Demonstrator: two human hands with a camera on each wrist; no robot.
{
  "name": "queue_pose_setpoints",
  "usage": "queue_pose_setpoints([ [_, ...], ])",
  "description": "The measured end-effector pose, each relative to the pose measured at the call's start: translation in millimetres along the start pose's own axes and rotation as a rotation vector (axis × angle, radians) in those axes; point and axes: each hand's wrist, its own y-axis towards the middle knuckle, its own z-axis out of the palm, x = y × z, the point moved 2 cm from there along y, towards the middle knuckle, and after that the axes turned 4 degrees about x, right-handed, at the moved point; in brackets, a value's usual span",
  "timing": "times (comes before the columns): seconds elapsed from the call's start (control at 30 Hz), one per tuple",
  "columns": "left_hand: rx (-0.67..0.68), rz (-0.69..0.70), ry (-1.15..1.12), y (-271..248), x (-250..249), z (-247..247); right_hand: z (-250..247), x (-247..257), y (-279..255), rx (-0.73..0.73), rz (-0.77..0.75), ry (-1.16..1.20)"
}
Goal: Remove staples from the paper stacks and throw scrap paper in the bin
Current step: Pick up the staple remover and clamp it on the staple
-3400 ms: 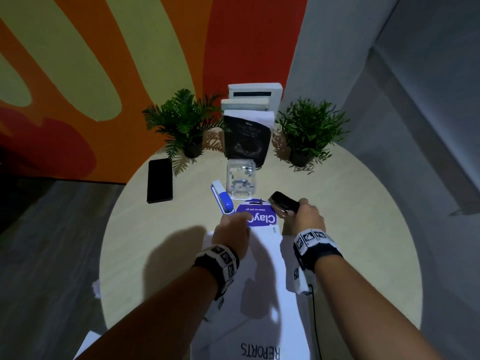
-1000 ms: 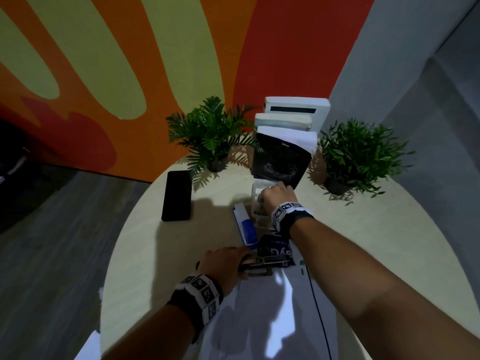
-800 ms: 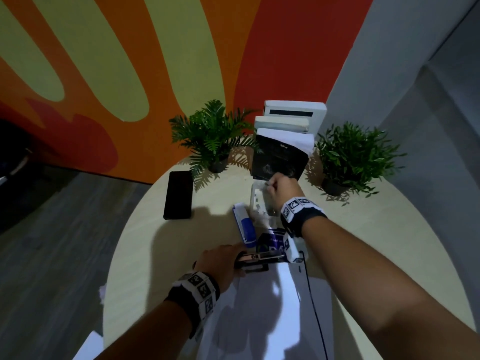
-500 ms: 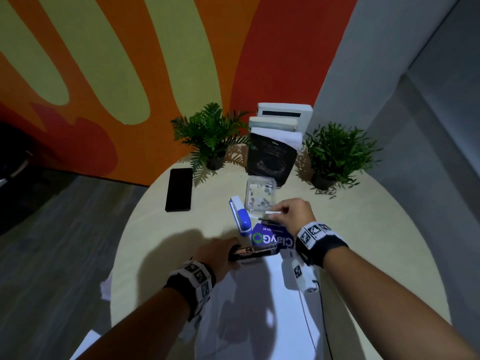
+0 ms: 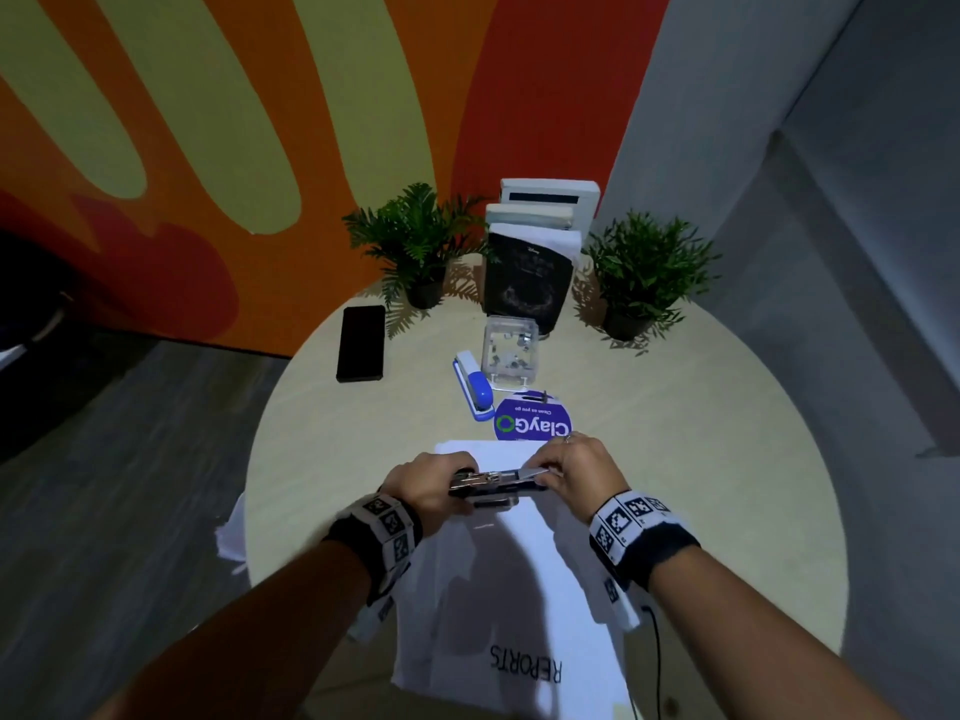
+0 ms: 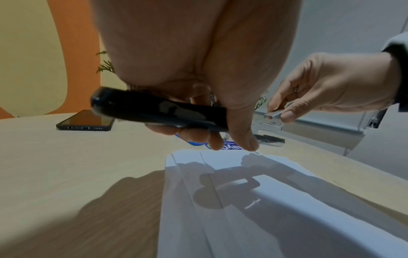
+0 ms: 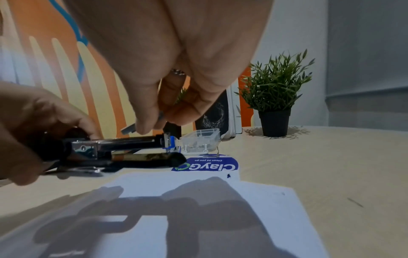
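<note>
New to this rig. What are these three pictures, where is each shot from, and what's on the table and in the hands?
No machine here: a person works with bare hands and wears three cameras. The head view looks down at a round table; the other two views look along each wrist at the fingers.

The left hand holds a black stapler, opened up, above a white paper stack marked REPORTS. The right hand pinches a strip of staples over the stapler's open metal channel.

Further back lie a blue-and-white stapler, a clear plastic tray, a blue round ClayGo sticker, a black phone, two potted plants and some upright books.
</note>
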Motion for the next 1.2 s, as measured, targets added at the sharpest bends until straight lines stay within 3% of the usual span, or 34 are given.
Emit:
queue_pose_setpoints([
  [0.4, -0.066, 0.000, 0.031, -16.6, -3.5, 3.9, -2.0, 3.8, -11.4, -0.050, 0.007, 0.046],
  [0.6, -0.068, 0.011, 0.038, -14.7, -6.3, 4.6, 1.5, 10.7, -8.8, -0.038, -0.034, -0.044],
  [0.77, -0.068, 0.015, -0.049, -13.5, -7.5, 7.3, 4.1, 12.6, -12.0, -0.066, -0.164, -0.143],
  [0.9, -0.080, 0.009, -0.106, -14.3, -3.0, 8.0, 2.8, -8.9, -19.7, -0.137, -0.094, -0.206],
  [1.0, -0.071, 0.016, -0.156, -14.8, -0.3, 10.6, -0.8, -15.4, -28.8, -0.180, 0.029, 0.059],
  [1.13, -0.056, 0.058, -0.227, -13.0, -6.9, 14.1, -4.1, -15.0, -35.8, -0.129, 0.425, 0.553],
  [1.2, -0.025, 0.107, -0.236, -12.4, -13.6, 15.4, 4.7, -15.4, -36.1, -0.125, 0.540, 0.879],
])
